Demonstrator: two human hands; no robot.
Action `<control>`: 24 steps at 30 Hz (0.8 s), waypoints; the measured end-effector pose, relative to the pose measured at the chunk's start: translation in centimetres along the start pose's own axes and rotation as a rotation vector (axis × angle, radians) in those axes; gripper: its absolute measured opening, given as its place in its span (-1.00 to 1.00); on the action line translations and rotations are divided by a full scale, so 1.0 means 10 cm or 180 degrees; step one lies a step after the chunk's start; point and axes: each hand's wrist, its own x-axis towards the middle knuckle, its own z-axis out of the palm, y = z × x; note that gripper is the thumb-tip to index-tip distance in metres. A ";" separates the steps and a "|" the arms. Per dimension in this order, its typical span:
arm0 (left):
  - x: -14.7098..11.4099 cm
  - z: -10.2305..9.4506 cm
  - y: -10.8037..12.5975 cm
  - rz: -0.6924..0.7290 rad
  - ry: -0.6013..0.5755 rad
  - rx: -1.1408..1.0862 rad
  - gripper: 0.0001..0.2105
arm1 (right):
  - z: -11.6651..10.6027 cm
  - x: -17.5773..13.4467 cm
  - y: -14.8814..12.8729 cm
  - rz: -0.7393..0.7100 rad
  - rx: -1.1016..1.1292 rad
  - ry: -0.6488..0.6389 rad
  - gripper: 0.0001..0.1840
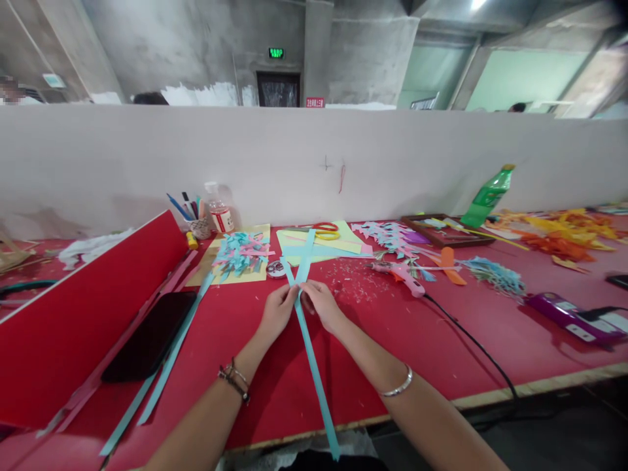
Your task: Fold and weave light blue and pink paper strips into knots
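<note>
Hands meet at the middle of the red table [432, 347], both pinching light blue paper strips [314, 366]. The left hand [279, 309] closes its fingertips on the strips from the left, and the right hand [321, 306] grips them from the right, the two hands nearly touching. One long strip runs from the fingers down toward the near table edge and hangs over it; above the hands two strip ends fan out in a V across the yellow paper sheets [318, 245]. The left wrist wears dark bracelets [234, 379], the right a silver bangle [398, 387].

Orange-handled scissors [324, 230] lie on the yellow sheets behind the strips. A small roll of tape [275, 269] sits just left of the strips. Farther left, a pile of blue and pink paper cuttings [241, 254] rests on another yellow sheet, with a cup of pens [196, 222] and a small bottle [219, 210] behind it. A black phone [150, 337] lies beside a red board [73, 320] at the left, with more loose strips along it. To the right lie a pink glue gun [405, 278] with its black cord [471, 343], a wooden tray [444, 230], a green plastic bottle [488, 195] and heaps of orange and yellow cuttings [559, 235]. A purple device [572, 317] sits near the right edge.
</note>
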 end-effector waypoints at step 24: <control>0.00 -0.01 0.07 -0.0421 -0.0003 -0.0707 -0.68 | 0.03 0.00 -0.01 0.0106 0.0142 -0.0154 -0.67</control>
